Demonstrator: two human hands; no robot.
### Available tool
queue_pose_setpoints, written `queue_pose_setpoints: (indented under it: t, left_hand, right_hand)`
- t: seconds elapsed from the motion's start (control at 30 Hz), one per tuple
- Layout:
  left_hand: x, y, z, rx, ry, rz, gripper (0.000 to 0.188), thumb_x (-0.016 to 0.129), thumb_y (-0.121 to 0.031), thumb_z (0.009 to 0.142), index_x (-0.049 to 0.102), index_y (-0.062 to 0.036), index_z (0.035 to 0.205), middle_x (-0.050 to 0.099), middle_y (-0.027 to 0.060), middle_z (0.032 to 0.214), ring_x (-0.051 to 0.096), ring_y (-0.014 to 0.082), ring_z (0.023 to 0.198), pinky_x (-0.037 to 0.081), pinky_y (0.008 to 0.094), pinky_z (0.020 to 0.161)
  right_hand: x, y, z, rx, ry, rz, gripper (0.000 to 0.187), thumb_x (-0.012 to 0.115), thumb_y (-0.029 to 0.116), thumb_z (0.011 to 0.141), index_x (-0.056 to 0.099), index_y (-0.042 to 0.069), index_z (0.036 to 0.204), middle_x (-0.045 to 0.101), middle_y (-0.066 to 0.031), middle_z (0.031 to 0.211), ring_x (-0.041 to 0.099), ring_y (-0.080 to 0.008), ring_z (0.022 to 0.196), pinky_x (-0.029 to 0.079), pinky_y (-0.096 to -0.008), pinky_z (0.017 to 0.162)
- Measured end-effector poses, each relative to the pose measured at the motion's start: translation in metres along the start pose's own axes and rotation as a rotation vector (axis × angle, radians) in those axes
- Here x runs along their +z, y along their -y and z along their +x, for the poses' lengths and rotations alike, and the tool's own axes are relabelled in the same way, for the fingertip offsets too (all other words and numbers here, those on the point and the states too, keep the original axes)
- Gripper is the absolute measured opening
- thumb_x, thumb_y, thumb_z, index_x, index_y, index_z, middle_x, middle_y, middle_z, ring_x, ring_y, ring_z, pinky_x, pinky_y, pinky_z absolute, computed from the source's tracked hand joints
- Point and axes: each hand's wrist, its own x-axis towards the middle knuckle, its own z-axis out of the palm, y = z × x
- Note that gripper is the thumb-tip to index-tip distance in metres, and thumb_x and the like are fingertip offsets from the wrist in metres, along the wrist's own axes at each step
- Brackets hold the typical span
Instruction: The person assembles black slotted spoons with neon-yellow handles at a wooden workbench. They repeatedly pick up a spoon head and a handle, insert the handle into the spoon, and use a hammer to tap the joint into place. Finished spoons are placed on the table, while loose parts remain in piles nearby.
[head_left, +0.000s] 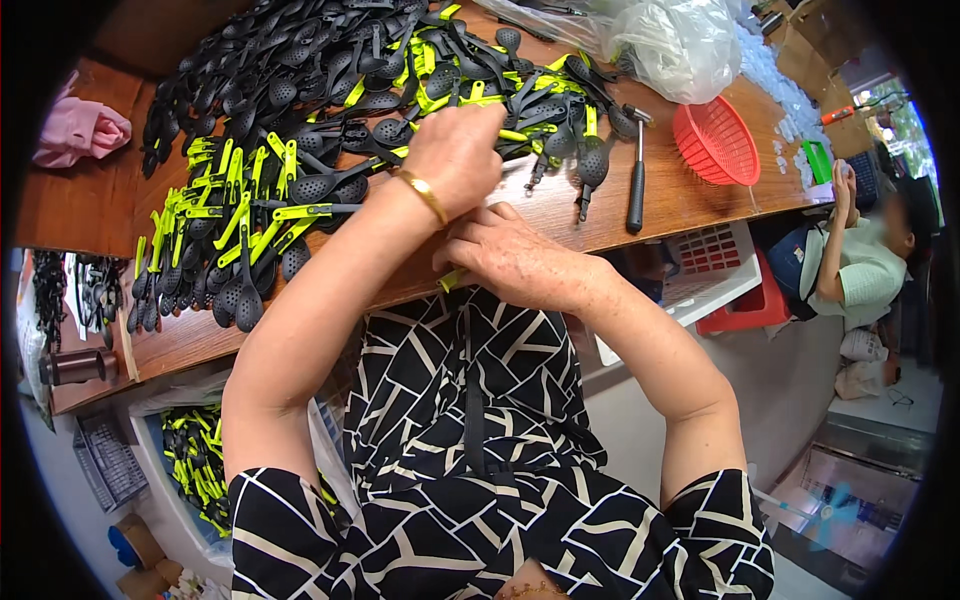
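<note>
My left hand (458, 155), with a gold bangle at the wrist, is closed over the near edge of a heap of black spoons (300, 85). Its fingertips are hidden, so what they grip does not show. Just below it, at the table's front edge, my right hand (515, 258) is curled with its fingers bent under. A lime-green handle (452, 280) sticks out beneath those fingers; the rest of that piece is covered by the hand. Black slotted spoons with lime-green folding handles (235, 215) lie in a row to the left.
A hammer (637, 170) and a red plastic basket (716, 142) rest on the wooden table (620, 215) at right, near clear plastic bags (675, 45). White and red crates (715, 265) stand below. A bin of green-handled pieces (195, 460) is at lower left. Another person (860, 255) sits at far right.
</note>
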Motion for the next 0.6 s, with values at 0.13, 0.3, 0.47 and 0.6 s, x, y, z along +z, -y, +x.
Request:
queue_pose_setpoints:
  t: [0.13,0.3,0.47,0.6]
  left_hand:
    - [-0.038,0.013,-0.028,-0.233,-0.074,-0.373,0.014,0.051,-0.001,0.092,0.052,-0.0018,0.105,0.071,0.0171,0.094,0.069,0.0284,0.072,0.052,0.0418,0.067]
    - [-0.052,0.006,-0.085,-0.487,0.050,-0.994,0.034,0.046,-0.024,0.108,0.060,-0.0011,0.129,0.055,-0.0015,0.088,0.047,0.0060,0.077,0.040,0.0212,0.071]
    - [-0.037,-0.006,-0.121,-0.484,-0.019,-1.082,0.029,0.062,-0.016,0.102,0.066,0.0003,0.126,0.063,-0.0025,0.101,0.056,0.0080,0.095,0.045,0.0229,0.090]
    - [-0.052,-0.011,-0.124,-0.391,0.002,-0.883,0.023,0.069,-0.006,0.093,0.071,0.0017,0.115,0.066,0.0016,0.102,0.058,0.0086,0.095,0.047,0.0243,0.087]
  right_hand:
    - [-0.013,-0.003,0.001,0.152,0.101,0.042,0.018,0.072,0.009,0.082,0.067,0.011,0.100,0.065,-0.0071,0.108,0.059,-0.0297,0.110,0.044,-0.0425,0.095]
    - [-0.014,-0.022,-0.020,0.243,-0.290,0.341,0.020,0.074,0.005,0.084,0.073,0.009,0.103,0.072,-0.0061,0.100,0.067,-0.0275,0.098,0.050,-0.0378,0.088]
    - [-0.041,-0.006,-0.010,0.298,-0.422,0.408,0.018,0.076,0.003,0.086,0.077,0.008,0.104,0.072,-0.0059,0.098,0.067,-0.0183,0.093,0.053,-0.0300,0.082]
    - [-0.061,0.005,0.007,0.220,-0.390,0.174,0.018,0.079,0.006,0.083,0.078,0.011,0.100,0.070,-0.0050,0.092,0.069,-0.0196,0.087,0.055,-0.0306,0.075]
